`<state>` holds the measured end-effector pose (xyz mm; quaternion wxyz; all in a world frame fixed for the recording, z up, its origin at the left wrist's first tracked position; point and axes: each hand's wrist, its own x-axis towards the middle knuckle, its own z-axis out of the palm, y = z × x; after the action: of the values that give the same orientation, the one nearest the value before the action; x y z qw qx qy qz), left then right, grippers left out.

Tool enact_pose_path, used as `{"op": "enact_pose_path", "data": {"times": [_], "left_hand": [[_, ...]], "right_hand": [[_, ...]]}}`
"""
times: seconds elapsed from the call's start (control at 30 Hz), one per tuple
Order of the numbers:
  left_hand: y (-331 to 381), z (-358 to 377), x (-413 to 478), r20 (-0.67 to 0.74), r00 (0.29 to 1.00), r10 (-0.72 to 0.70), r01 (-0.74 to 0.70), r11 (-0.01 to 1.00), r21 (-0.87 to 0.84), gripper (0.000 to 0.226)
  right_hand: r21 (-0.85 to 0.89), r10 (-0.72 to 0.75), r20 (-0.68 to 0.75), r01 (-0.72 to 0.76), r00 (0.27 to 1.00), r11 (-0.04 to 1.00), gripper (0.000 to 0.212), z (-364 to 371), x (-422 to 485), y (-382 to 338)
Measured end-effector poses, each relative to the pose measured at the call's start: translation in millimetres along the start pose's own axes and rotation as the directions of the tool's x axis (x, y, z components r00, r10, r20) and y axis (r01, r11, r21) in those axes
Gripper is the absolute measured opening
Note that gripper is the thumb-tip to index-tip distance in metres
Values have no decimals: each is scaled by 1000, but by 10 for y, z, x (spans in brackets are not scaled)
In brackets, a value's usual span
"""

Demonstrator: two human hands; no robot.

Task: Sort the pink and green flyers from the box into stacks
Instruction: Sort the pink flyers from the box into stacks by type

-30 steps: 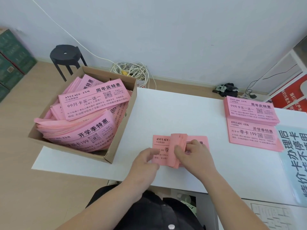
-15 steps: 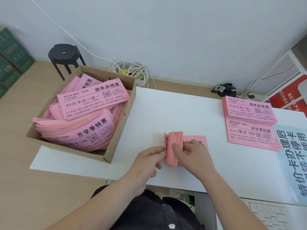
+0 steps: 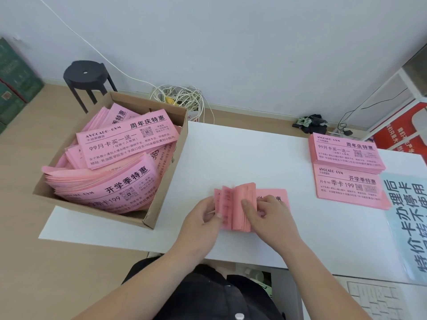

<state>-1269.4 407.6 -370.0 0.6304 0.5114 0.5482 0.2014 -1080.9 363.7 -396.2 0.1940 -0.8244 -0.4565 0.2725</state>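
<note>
Head camera looks down on a bundle of pink flyers (image 3: 238, 205) lying on the white table (image 3: 242, 153) near its front edge, between the cardboard box (image 3: 167, 181) (full of more pink flyers, at the table's left end) and, at the right, a far stack (image 3: 344, 151) and a near stack (image 3: 346, 187). The left hand (image 3: 203, 219) pinches the lifted left ends of some sheets. The right hand (image 3: 271, 215) holds the bent-up part, thumb and curled fingers closed on it.

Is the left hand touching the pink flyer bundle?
Touching: the head view shows the left hand pinching the fanned left edge of the pink flyer bundle.
</note>
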Motion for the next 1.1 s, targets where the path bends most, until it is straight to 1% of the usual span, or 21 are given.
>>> {"op": "enact_pose_path", "data": {"times": [0.1, 0.2, 0.3, 0.37, 0.4, 0.43, 0.47, 0.5, 0.53, 0.57, 0.6, 0.67, 0.73, 0.77, 0.8, 0.87, 0.9, 1.03, 1.07, 1.1], "left_hand": [[-30, -86, 71, -17, 996, -83, 82, 995, -52, 55], [-78, -116, 95, 12, 994, -109, 109, 992, -62, 61], [-89, -107, 95, 0, 996, -91, 91, 993, -75, 56], [-97, -97, 128, -28, 995, -100, 97, 991, -98, 51], [-93, -92, 152, -37, 994, -99, 96, 991, -89, 50], [-82, -93, 182, -42, 995, -91, 88, 994, -69, 52], [-57, -90, 225, -37, 996, -80, 79, 996, -41, 52], [-27, -81, 276, -19, 998, -63, 63, 998, 1, 47], [7, -75, 321, 10, 999, -38, 38, 997, 66, 33], [46, -68, 360, 36, 999, -5, 0, 990, 142, 25], [71, -62, 401, 50, 998, 35, -45, 975, 218, 25], [84, -59, 465, 70, 992, 105, -122, 934, 336, 31], [60, -73, 478, 105, 982, 159, -188, 906, 380, 33], [35, -88, 465, 119, 976, 181, -213, 897, 386, 36], [13, -107, 452, 136, 969, 206, -244, 882, 403, 41], [-45, -150, 440, 187, 945, 270, -327, 830, 453, 58], [-66, -171, 431, 210, 929, 305, -370, 801, 470, 63], [-100, -255, 398, 229, 877, 422, -479, 730, 488, 63], [-86, -279, 372, 230, 870, 436, -491, 721, 489, 66], [-70, -303, 345, 231, 868, 440, -495, 721, 485, 71]], "right_hand": [[-3, 13, 42, -13, 999, 1000, 65, -44, 12, 9], [9, 20, 69, -21, 997, 1000, 68, -101, -5, -46], [-12, 32, 136, -30, 990, 999, 69, -129, -59, -144], [-82, 20, 183, -5, 983, 997, 78, -132, -80, -176], [-103, 26, 192, -6, 981, 995, 74, -129, -77, -170], [-108, 29, 194, -8, 981, 994, 61, -127, -72, -165], [-121, 30, 181, -8, 983, 993, 41, -118, -59, -139], [-150, 12, 172, 14, 985, 989, 25, -113, -48, -111], [-185, -8, 174, 41, 985, 982, 22, -107, -38, -80], [-201, -29, 175, 65, 984, 977, 28, -91, -32, -36], [-207, -36, 166, 70, 985, 976, 32, -77, -34, -3], [-179, -54, 102, 72, 993, 981, 37, -81, -36, 38], [-102, -46, 9, 47, 999, 994, 49, -138, -7, 86], [-112, -49, -22, 47, 999, 993, 55, -184, 16, 104], [-185, -66, -35, 59, 997, 981, 59, -229, 39, 113], [-372, -126, -17, 111, 992, 922, 60, -292, 82, 121], [-400, -137, 7, 129, 990, 907, 59, -311, 103, 117], [-382, -85, 79, 108, 993, 918, 61, -417, 192, 47], [-379, -82, 87, 109, 993, 919, 55, -455, 198, 17], [-373, -82, 99, 113, 992, 921, 46, -492, 197, -14]]}}
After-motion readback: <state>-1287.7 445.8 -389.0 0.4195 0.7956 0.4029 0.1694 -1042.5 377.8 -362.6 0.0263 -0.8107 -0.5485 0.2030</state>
